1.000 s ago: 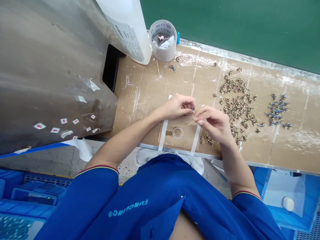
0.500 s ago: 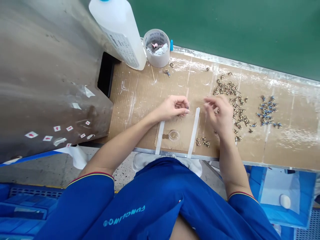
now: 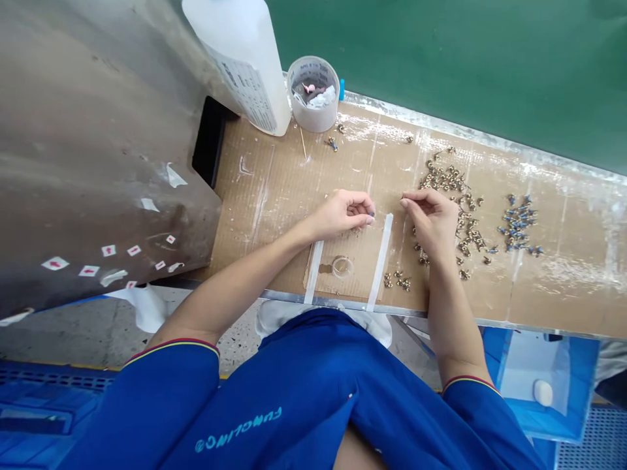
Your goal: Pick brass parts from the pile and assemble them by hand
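My left hand [image 3: 343, 214] pinches a tiny dark blue-tipped part [image 3: 371, 215] between its fingertips, above the brown cardboard sheet [image 3: 274, 196]. My right hand [image 3: 431, 222] hovers just right of a white tape strip [image 3: 381, 261], its thumb and forefinger closed with nothing visible between them. It sits beside a loose heap of small brass fittings [image 3: 443, 177]. Further right lies a cluster of blue-and-brass parts [image 3: 518, 228]. A small clear round dish [image 3: 342, 266] rests below my left hand, and several brass fittings [image 3: 396, 281] lie near the board's front edge.
A white plastic bottle [image 3: 240, 59] and a round tub [image 3: 313, 91] holding pink and white scraps stand at the back. A green panel [image 3: 465, 59] runs behind the board, a stickered steel panel [image 3: 98, 163] stands left, and blue crates [image 3: 553, 385] sit below.
My right hand has moved from beside my left hand, rightward to the brass heap, and its fingers have closed. My left hand has stayed nearly still. The view has shifted slightly.
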A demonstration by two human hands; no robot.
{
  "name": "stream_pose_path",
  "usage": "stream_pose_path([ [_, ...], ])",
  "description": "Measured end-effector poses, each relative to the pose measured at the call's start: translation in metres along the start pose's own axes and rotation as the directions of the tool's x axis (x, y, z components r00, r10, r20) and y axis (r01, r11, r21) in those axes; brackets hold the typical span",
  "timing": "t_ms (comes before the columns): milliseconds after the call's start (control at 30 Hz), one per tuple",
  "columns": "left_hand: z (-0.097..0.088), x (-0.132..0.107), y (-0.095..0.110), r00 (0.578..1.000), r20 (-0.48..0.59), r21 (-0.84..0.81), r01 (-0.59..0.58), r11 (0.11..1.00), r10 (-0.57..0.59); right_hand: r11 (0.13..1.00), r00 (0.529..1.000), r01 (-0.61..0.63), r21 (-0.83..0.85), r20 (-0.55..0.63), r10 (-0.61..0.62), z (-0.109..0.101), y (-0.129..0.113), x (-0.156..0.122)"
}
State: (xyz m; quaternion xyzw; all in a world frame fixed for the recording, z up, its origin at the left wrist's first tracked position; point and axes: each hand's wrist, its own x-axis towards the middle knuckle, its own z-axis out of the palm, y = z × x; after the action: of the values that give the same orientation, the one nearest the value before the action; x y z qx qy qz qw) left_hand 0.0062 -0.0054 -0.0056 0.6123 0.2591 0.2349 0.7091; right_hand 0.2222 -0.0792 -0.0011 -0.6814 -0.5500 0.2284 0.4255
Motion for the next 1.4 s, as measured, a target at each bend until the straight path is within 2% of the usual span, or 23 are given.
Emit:
stream_pose_path([
  [67, 0.001, 0.000, -0.001, 1.000, -0.016, 0.002, 0.006, 1.000, -0.006, 0.979, 0.996, -0.087, 0.182, 0.024, 0.084, 0.009, -0.007, -0.006],
  [133, 0.002, 0.001, -0.003, 0.999, -0.035, 0.008, 0.009, 1.000, -0.009, 0.947, 0.989, -0.146, 0.287, 0.051, 0.137, 0.018, -0.011, -0.011],
  [267, 0.005, 0.001, -0.008, 0.996, -0.081, 0.090, -0.029, 0.996, 0.036, 0.931, 0.988, -0.155, 0.330, 0.031, 0.153, 0.031, -0.013, -0.016],
  [400, 0.007, 0.000, -0.010, 0.988, -0.132, 0.228, -0.049, 0.972, 0.081, 0.917, 0.983, -0.182, 0.354, 0.039, 0.180, 0.035, -0.010, -0.018],
  [533, 0.008, 0.000, -0.009, 0.981, -0.167, 0.321, -0.039, 0.946, 0.097, 0.919, 0.981, -0.196, 0.342, 0.063, 0.185, 0.036, -0.008, -0.019],
  [733, 0.007, 0.000, -0.007, 0.986, -0.137, 0.359, -0.044, 0.932, 0.100, 0.941, 0.985, -0.163, 0.297, 0.103, 0.138, 0.037, -0.006, -0.022],
  [900, 0.004, 0.001, -0.011, 0.967, -0.107, 0.494, -0.149, 0.857, 0.230, 0.951, 0.986, -0.129, 0.282, 0.142, 0.092, 0.033, -0.007, -0.023],
  [1033, 0.002, 0.003, -0.019, 0.957, -0.013, 0.595, -0.226, 0.772, 0.290, 0.969, 0.971, -0.082, 0.233, 0.237, 0.025, 0.029, -0.009, -0.022],
  [1233, 0.003, 0.000, -0.020, 0.969, 0.062, 0.677, -0.218, 0.703, 0.241, 0.990, 0.942, 0.012, 0.144, 0.330, -0.060, 0.024, -0.008, -0.019],
  [1400, 0.005, 0.000, -0.019, 0.981, 0.021, 0.654, -0.160, 0.740, 0.194, 0.996, 0.941, 0.020, 0.085, 0.336, -0.048, 0.025, -0.009, -0.020],
])
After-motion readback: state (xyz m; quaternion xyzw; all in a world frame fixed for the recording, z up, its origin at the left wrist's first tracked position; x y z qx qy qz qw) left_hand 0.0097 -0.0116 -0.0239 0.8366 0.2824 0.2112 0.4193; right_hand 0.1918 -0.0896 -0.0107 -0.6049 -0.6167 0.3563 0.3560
